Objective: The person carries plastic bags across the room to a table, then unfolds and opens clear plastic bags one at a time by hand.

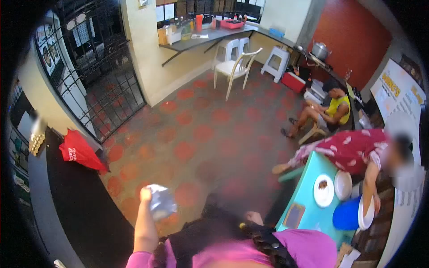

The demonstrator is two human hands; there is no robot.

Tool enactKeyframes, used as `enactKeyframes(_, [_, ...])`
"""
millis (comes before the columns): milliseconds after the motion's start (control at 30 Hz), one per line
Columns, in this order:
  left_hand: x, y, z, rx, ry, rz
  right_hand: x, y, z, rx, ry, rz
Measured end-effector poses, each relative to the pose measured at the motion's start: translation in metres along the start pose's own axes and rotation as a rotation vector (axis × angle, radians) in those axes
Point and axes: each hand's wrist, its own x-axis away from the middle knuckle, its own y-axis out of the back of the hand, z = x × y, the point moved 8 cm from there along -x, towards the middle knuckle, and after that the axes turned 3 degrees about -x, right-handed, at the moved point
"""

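Observation:
My left hand [145, 194] is held out in front, its fingers closed on a silvery, crinkled packet [162, 203]. The packet hangs over the floor, and what it contains I cannot make out. Close to my body is my right hand [254, 217], small and partly hidden, so its fingers do not show clearly. It is nearest to a turquoise table [322, 167] on the right. On that table lie a white plate [323, 198] with brown food and a brown-framed dark rectangle [294, 215].
A person in a maroon garment [353, 149] reaches into a blue bucket [346, 214] at the table. Another person in a yellow top [338, 109] sits farther back. A white chair [233, 69] stands on the floor. A red bag [80, 149] lies on the dark counter [76, 196] at left.

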Motion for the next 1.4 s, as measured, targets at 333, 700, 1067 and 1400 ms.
enactKeyframes(333, [-0.056, 0.014, 0.055, 0.677, 0.855, 0.1, -0.387, 0.216, -0.019, -0.248, -0.26, -0.755])
enactKeyframes(700, [-0.464, -0.037, -0.314, 1.106, 0.447, 0.285, -0.801, 0.062, -0.061, -0.277, -0.195, 0.121])
enactKeyframes(1067, [-0.993, -0.419, -0.713, -0.128, -0.783, 0.409, -0.967, 0.325, -0.1, -1.155, -0.762, -0.818])
enactKeyframes(1400, [-0.921, -0.575, -1.076, 0.344, -0.607, 1.137, -1.349, 0.594, -0.132, -0.701, -0.361, -0.63])
